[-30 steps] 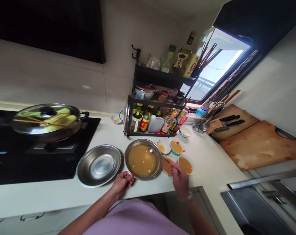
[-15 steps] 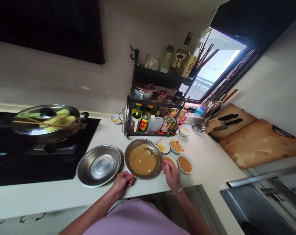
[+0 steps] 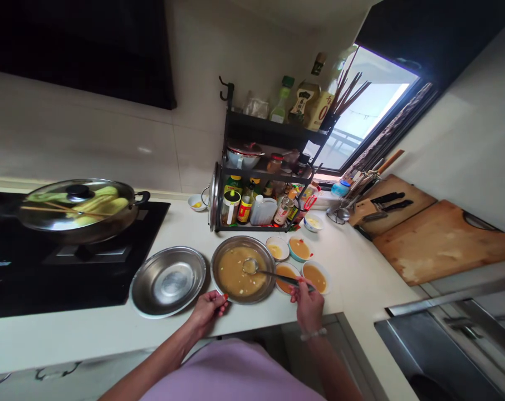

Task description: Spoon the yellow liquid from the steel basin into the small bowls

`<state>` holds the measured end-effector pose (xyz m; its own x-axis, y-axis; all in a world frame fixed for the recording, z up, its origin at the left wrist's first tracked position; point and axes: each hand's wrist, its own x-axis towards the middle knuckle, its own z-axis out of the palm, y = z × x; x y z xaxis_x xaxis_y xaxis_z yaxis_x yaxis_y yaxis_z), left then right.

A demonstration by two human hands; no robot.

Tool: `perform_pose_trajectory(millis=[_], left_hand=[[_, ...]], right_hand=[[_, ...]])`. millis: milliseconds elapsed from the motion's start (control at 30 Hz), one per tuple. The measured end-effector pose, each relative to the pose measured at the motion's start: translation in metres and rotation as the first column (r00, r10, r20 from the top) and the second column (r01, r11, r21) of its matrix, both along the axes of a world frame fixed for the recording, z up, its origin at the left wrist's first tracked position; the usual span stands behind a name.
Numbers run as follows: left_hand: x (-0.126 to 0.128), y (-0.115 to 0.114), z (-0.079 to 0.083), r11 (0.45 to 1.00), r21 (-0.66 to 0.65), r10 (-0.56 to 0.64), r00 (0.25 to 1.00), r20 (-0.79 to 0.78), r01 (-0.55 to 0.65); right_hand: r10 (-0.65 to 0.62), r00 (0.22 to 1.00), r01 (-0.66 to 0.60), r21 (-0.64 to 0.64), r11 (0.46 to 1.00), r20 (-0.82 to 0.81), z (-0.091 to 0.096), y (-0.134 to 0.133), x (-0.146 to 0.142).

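Observation:
A metal basin (image 3: 270, 281) holds brown liquid with pale bits in it. My left hand (image 3: 209, 307) pinches its near left rim. In my right hand (image 3: 308, 303) is the dark handle of a ladle (image 3: 273, 273), whose round bowl sits in the liquid near the basin's middle. Right of the basin stand small bowls: one with a little yellowish liquid (image 3: 277, 249), a teal-sided bowl (image 3: 300, 249) of brown liquid, a white bowl (image 3: 316, 277) and another bowl (image 3: 286, 277), partly under the ladle handle. A second metal basin (image 3: 168, 281), with nothing in it, stands to the left.
A lidded pan (image 3: 81, 211) with chopsticks across its lid sits on the black stove (image 3: 60, 284). Behind the basin rises a black rack (image 3: 273, 175) of bottles. Cutting boards (image 3: 444, 245) and a knife block (image 3: 363, 211) lean at right, above the sink (image 3: 427, 351).
My right hand has moved right and slightly down. The ladle's bowl has come up to the liquid's surface, and more of its handle shows. My left hand has stayed on the rim.

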<state>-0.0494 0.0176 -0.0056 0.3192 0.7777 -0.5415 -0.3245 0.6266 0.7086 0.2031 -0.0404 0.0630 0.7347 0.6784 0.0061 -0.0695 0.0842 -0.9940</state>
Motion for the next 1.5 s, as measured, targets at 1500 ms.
perform_pose_trajectory(millis=[1500], left_hand=[[0.000, -0.001, -0.001, 1.000, 0.014, 0.012, 1.000, 0.003, -0.012]], right_hand=[[0.274, 0.833, -0.289, -0.045, 0.956, 0.480, 0.000, 0.000, -0.007]])
